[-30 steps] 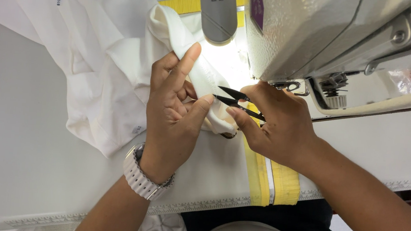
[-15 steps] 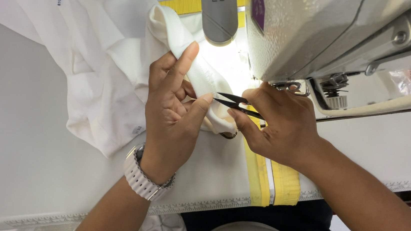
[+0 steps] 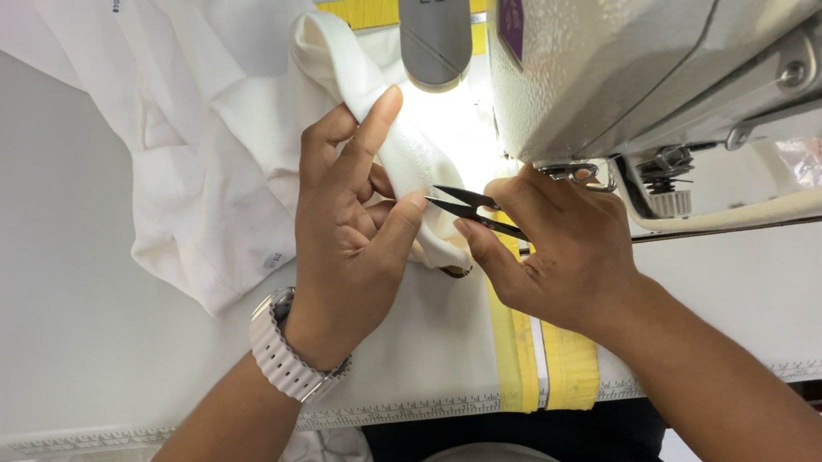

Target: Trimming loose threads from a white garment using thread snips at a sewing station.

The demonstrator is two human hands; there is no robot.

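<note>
My left hand (image 3: 352, 220) pinches a folded edge of white fabric (image 3: 191, 119), with the index finger stretched along the fold and a white watch band on the wrist. My right hand (image 3: 555, 250) grips small black thread snips (image 3: 464, 206), whose blades point left at the fabric edge between my left fingers. The cloth spreads out to the left over the white sewing table (image 3: 30, 325). The sewing machine head (image 3: 647, 73) stands directly above my right hand, its lamp lighting the fabric.
A yellow tape strip (image 3: 540, 354) runs down the table to its front edge, which has a printed ruler. The machine's needle and presser foot area (image 3: 667, 180) sits to the right of my hands. A clear bag (image 3: 820, 155) lies at far right.
The snips' blades have drawn a little closer together at the fabric edge. Both hands stay in almost the same place.
</note>
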